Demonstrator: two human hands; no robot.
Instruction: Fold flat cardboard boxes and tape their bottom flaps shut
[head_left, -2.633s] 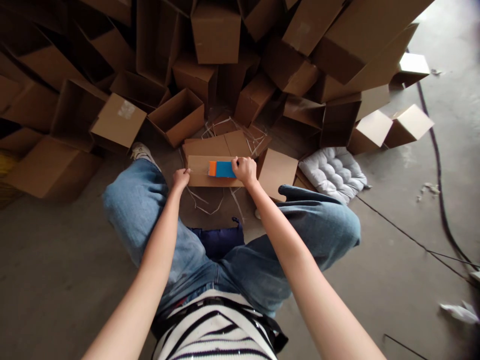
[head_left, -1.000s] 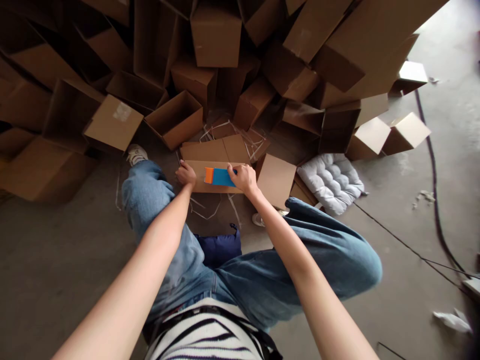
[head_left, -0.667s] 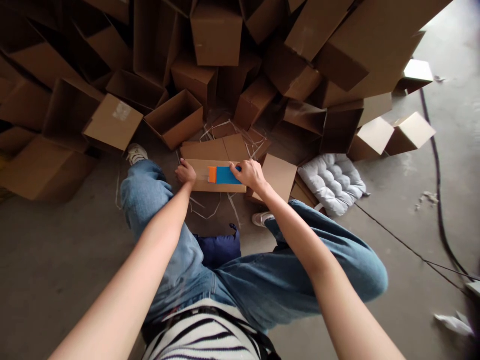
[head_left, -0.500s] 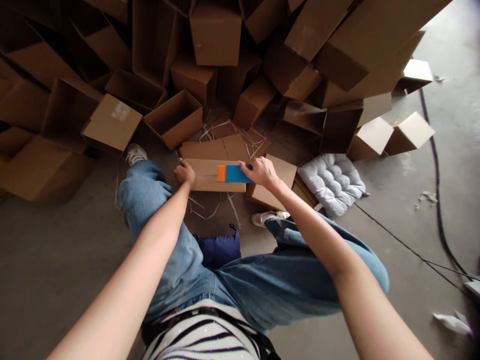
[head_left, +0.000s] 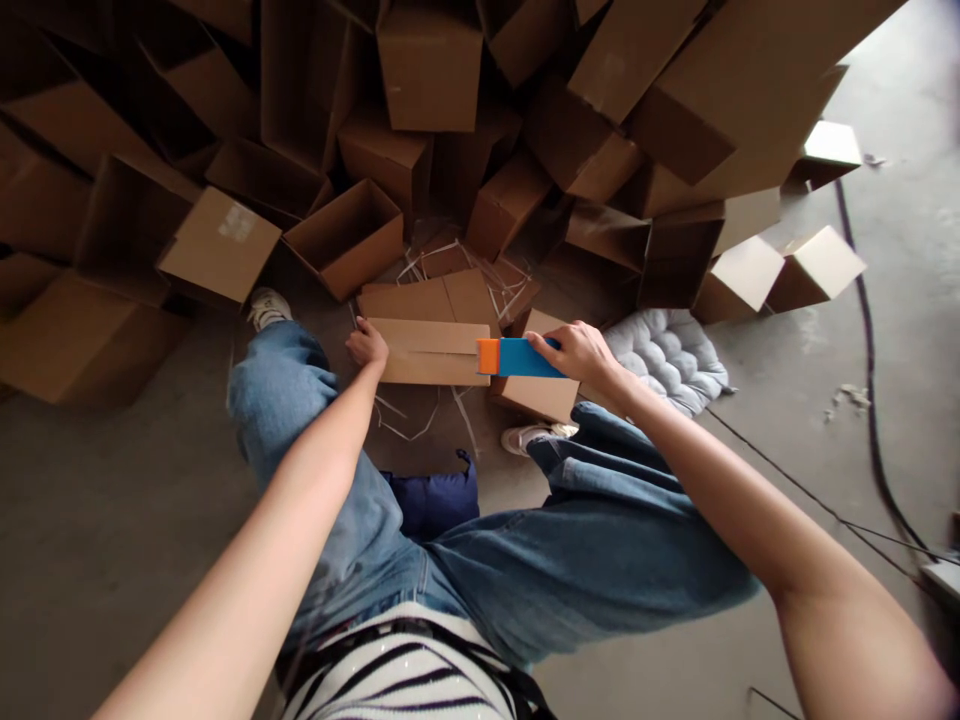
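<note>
Blue-and-orange tool [head_left: 521,357] at the edge of the flat carton [head_left: 427,352]

My right hand [head_left: 571,352] was closed over the blue part of the tool, fingers across its top, grasping it. The tool lay level and lengthwise, its orange end right at the carton's right-hand edge and its blue length reaching out past that edge, above a second carton [head_left: 534,396] lying just below and to the right. My left hand [head_left: 367,345] was not grasping anything: it was open and pressed down on the left end of the flat carton, well apart from the tool. A straight line ran along the carton's top, either a seam or a strip of clear tape, I could not tell which. Another flattened carton [head_left: 427,298] lay touching its upper edge.

All of this sat on the concrete floor [head_left: 135,520], with loose white strapping [head_left: 401,425] around it and a heap of open cardboard boxes [head_left: 429,68] rising just beyond. A quilted white cushion [head_left: 667,355] lay to my right, by my sneaker [head_left: 525,436], and a navy cushion [head_left: 433,505] lay between my jeans-clad legs [head_left: 285,400]
</note>
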